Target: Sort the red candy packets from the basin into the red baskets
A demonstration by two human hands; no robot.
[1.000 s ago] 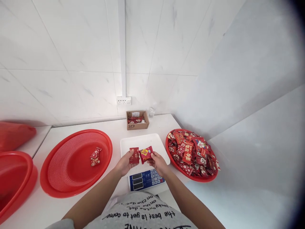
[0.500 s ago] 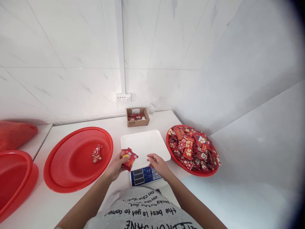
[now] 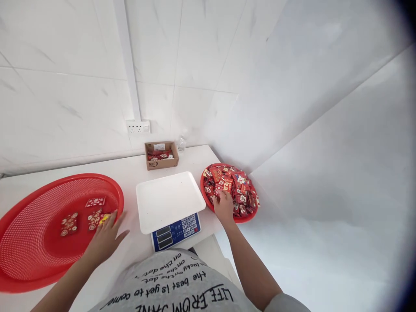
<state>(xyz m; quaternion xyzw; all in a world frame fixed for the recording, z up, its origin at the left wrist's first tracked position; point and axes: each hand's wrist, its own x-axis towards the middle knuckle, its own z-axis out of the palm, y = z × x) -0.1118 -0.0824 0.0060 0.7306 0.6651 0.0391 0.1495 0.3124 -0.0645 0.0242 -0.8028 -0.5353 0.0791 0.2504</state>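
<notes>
My left hand (image 3: pixel 105 239) is over the right rim of the large red plastic basket (image 3: pixel 121 195), fingers spread and holding nothing. Below its fingertips lies a red packet with a yellow patch (image 3: pixel 103 220). Nearby in the basket are a patterned red packet (image 3: pixel 95 220), a dotted packet (image 3: pixel 95 202) and a brown-red packet (image 3: pixel 69 224). To the right, my right hand (image 3: pixel 224 210) reaches onto the heap of small red wrapped packets (image 3: pixel 242 190) in a round red basket (image 3: pixel 240 220). Its fingers are bent and apart against a gold-lettered packet (image 3: pixel 224 185); the undersides of the fingers are hidden.
A digital scale with a white tray (image 3: pixel 169 199) and blue keypad panel (image 3: pixel 177 232) stands between the baskets. Behind it are a small cardboard box (image 3: pixel 162 163) of red packets and a clear object (image 3: pixel 182 143). A wall socket (image 3: pixel 138 126) is above the white table (image 3: pixel 191 161).
My left hand moved left and let go of its red packets, which now lie in the large basket. My right hand moved from beside the scale to the packet heap. The view turned right.
</notes>
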